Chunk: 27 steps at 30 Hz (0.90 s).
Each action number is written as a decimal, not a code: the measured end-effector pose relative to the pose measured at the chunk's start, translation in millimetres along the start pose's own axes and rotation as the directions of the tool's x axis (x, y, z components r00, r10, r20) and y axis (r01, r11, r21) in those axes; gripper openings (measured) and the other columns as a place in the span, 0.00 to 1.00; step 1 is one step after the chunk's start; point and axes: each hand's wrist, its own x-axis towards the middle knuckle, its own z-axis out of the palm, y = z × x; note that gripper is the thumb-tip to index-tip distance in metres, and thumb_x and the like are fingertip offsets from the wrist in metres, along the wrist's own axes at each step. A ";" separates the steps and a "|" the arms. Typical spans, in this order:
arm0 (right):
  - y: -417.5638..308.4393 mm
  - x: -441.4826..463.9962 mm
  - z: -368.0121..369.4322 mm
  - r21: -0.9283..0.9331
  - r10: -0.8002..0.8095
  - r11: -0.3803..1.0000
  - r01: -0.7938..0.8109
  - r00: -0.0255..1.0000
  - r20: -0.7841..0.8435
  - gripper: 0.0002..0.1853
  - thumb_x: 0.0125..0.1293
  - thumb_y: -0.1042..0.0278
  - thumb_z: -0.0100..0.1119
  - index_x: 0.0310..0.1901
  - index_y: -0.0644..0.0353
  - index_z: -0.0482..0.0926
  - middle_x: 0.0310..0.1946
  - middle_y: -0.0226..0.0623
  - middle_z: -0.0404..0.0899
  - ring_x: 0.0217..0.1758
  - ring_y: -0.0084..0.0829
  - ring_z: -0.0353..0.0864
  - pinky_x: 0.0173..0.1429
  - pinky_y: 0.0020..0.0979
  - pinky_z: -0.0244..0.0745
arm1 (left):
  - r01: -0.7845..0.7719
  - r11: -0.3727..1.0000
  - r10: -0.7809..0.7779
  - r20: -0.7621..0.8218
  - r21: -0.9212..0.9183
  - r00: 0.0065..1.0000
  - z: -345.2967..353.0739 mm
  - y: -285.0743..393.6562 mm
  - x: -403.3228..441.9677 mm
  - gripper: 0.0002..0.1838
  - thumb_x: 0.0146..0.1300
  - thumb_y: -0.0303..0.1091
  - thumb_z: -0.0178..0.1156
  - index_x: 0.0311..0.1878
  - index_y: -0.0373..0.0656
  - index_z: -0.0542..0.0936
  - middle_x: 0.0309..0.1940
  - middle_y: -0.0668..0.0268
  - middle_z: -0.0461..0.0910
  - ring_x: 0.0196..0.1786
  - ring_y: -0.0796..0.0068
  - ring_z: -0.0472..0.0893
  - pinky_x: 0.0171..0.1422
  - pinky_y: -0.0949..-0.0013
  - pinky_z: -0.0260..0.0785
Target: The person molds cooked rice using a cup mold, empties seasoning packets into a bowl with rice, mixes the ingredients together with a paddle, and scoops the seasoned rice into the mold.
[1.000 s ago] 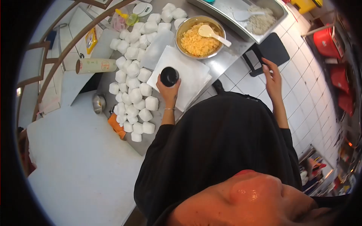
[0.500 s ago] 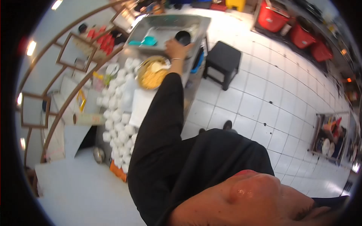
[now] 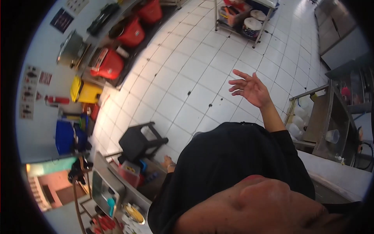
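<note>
My right hand (image 3: 251, 89) is raised over the tiled floor, palm showing and fingers spread, with nothing in it. Low beside my body on the left is my left hand (image 3: 168, 162), small and partly hidden; its finger shape is unclear. The nearest thing to it is a black stool (image 3: 140, 142). Further left, a steel tray (image 3: 102, 171) holds a small black cup (image 3: 111, 191) and a turquoise scoop (image 3: 112, 204). Beside the tray sits a metal bowl of orange-yellow rice (image 3: 134, 213).
Red bins (image 3: 109, 64) and a yellow bin (image 3: 87, 90) line the left wall. A cart (image 3: 237, 19) stands at the top. At the right are a metal sink unit (image 3: 331, 124) and several white containers (image 3: 298, 119). Under the left counter is a clear red-edged box (image 3: 129, 174).
The view has swung away from the counter. My left hand has let go of the black cup, now in the tray, and has drawn back to my side. My right hand has come into view, raised.
</note>
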 end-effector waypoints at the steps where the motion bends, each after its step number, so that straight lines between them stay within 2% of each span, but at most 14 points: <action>1: -11.2 9.4 -20.6 0.003 0.020 1.000 -0.020 0.999 -0.035 0.36 0.77 0.39 0.29 0.74 0.61 0.55 0.60 0.48 0.75 0.59 0.42 0.77 0.64 0.42 0.70 | 0.054 0.996 -0.056 0.018 0.077 0.998 11.1 -6.5 8.1 0.36 0.70 0.46 0.55 0.67 0.28 0.54 0.41 0.51 0.79 0.38 0.65 0.80 0.45 0.64 0.74; 6: -19.7 41.2 -185.0 0.161 0.152 0.981 -0.104 0.936 -0.317 0.38 0.75 0.35 0.30 0.65 0.64 0.70 0.56 0.45 0.79 0.56 0.38 0.78 0.61 0.41 0.71 | 0.166 0.933 -0.204 0.091 0.320 0.975 118.9 25.1 40.8 0.30 0.65 0.45 0.58 0.59 0.28 0.66 0.36 0.54 0.80 0.35 0.65 0.79 0.38 0.62 0.73; 10: 31.8 -17.2 -322.2 0.086 0.307 0.900 -0.426 0.482 -0.821 0.30 0.77 0.43 0.38 0.52 0.62 0.81 0.49 0.39 0.83 0.55 0.34 0.79 0.61 0.41 0.71 | 0.018 0.897 -0.204 0.378 0.441 0.903 272.9 109.6 20.6 0.26 0.61 0.44 0.60 0.52 0.28 0.75 0.31 0.56 0.80 0.32 0.65 0.79 0.32 0.61 0.72; 11: 111.2 -84.5 -442.7 0.185 0.322 0.935 -0.302 0.506 -0.800 0.28 0.76 0.45 0.41 0.49 0.65 0.81 0.46 0.44 0.83 0.49 0.37 0.83 0.54 0.37 0.76 | 0.049 0.908 -0.209 0.345 0.417 0.915 325.3 126.8 2.4 0.22 0.59 0.45 0.60 0.43 0.32 0.78 0.26 0.59 0.77 0.26 0.66 0.75 0.28 0.61 0.68; 12: 110.7 -120.2 -418.7 0.116 0.320 0.820 -0.560 0.281 -0.905 0.27 0.76 0.46 0.41 0.49 0.64 0.80 0.46 0.44 0.83 0.49 0.37 0.83 0.54 0.37 0.76 | 0.079 0.917 -0.213 0.312 0.390 0.926 374.1 98.4 32.1 0.19 0.57 0.47 0.60 0.34 0.37 0.81 0.21 0.63 0.74 0.20 0.66 0.72 0.23 0.60 0.64; 13: 98.7 -139.4 -413.9 0.134 0.297 0.733 -0.667 0.137 -0.945 0.27 0.76 0.46 0.41 0.49 0.64 0.80 0.46 0.44 0.83 0.49 0.37 0.83 0.54 0.37 0.76 | 0.162 0.888 -0.311 0.303 0.431 0.901 440.8 115.4 18.4 0.19 0.55 0.48 0.61 0.34 0.38 0.81 0.20 0.64 0.73 0.19 0.68 0.70 0.22 0.63 0.62; 14: 88.0 -160.4 -404.2 0.187 0.291 0.681 -0.708 0.027 -0.956 0.27 0.76 0.46 0.41 0.50 0.64 0.80 0.46 0.44 0.83 0.50 0.37 0.82 0.54 0.37 0.76 | 0.086 0.810 -0.293 0.273 0.580 0.917 505.8 132.3 2.3 0.24 0.55 0.50 0.61 0.42 0.34 0.80 0.25 0.61 0.75 0.24 0.65 0.73 0.29 0.58 0.68; 15: 79.4 -181.6 -399.1 0.246 0.289 0.653 -0.717 -0.065 -0.955 0.27 0.76 0.46 0.41 0.50 0.64 0.80 0.46 0.44 0.83 0.50 0.37 0.82 0.54 0.37 0.76 | -0.198 0.788 -0.092 0.429 0.583 0.898 570.2 164.3 -30.3 0.35 0.54 0.51 0.63 0.55 0.27 0.74 0.39 0.51 0.80 0.40 0.58 0.79 0.47 0.55 0.74; 17: 63.7 -218.4 -384.0 0.361 0.296 0.639 -0.679 -0.216 -0.930 0.26 0.76 0.47 0.42 0.51 0.64 0.79 0.47 0.43 0.83 0.50 0.37 0.82 0.54 0.36 0.76 | -0.253 0.809 -0.154 0.606 0.531 0.780 719.5 191.2 -57.2 0.49 0.52 0.53 0.70 0.65 0.21 0.63 0.60 0.41 0.74 0.64 0.50 0.73 0.69 0.58 0.64; 18: 54.2 -231.1 -380.8 0.407 0.300 0.650 -0.642 -0.275 -0.913 0.26 0.76 0.47 0.42 0.51 0.64 0.79 0.47 0.43 0.83 0.50 0.36 0.82 0.54 0.36 0.76 | -0.483 0.749 -0.037 0.757 0.453 0.652 798.4 188.9 -55.3 0.50 0.55 0.58 0.69 0.66 0.24 0.63 0.61 0.43 0.74 0.65 0.49 0.72 0.70 0.59 0.64; 19: 44.1 -242.4 -378.7 0.449 0.308 0.665 -0.596 -0.329 -0.893 0.26 0.76 0.47 0.42 0.51 0.64 0.79 0.47 0.43 0.83 0.50 0.36 0.82 0.54 0.36 0.76 | -0.570 0.741 0.093 0.788 0.354 0.609 863.6 204.2 -92.4 0.44 0.56 0.63 0.67 0.56 0.26 0.74 0.49 0.49 0.82 0.53 0.58 0.79 0.59 0.62 0.71; 21: 29.1 -261.3 -380.9 0.522 0.333 0.700 -0.487 -0.424 -0.842 0.25 0.76 0.48 0.42 0.52 0.63 0.78 0.47 0.43 0.82 0.51 0.36 0.82 0.55 0.36 0.75 | -0.554 0.749 -0.047 0.863 0.363 0.502 957.5 276.2 -198.0 0.30 0.56 0.65 0.66 0.33 0.43 0.77 0.21 0.72 0.71 0.24 0.78 0.69 0.28 0.70 0.59; 25: -24.4 -289.5 -411.4 0.587 0.374 0.756 -0.289 -0.546 -0.750 0.24 0.75 0.48 0.43 0.53 0.63 0.78 0.48 0.42 0.82 0.51 0.35 0.81 0.55 0.35 0.75 | -0.585 0.732 -0.044 0.882 0.348 0.469 1135.5 282.5 -297.2 0.28 0.63 0.63 0.60 0.43 0.42 0.80 0.40 0.67 0.80 0.44 0.72 0.78 0.43 0.61 0.66; 27: -65.3 -310.1 -447.3 0.581 0.379 0.786 -0.212 -0.576 -0.724 0.24 0.75 0.49 0.43 0.54 0.62 0.77 0.48 0.42 0.82 0.52 0.35 0.81 0.55 0.35 0.75 | -0.461 0.811 -0.107 0.865 0.361 0.489 1211.8 272.8 -370.8 0.25 0.67 0.58 0.56 0.48 0.44 0.79 0.48 0.67 0.79 0.52 0.70 0.77 0.53 0.56 0.66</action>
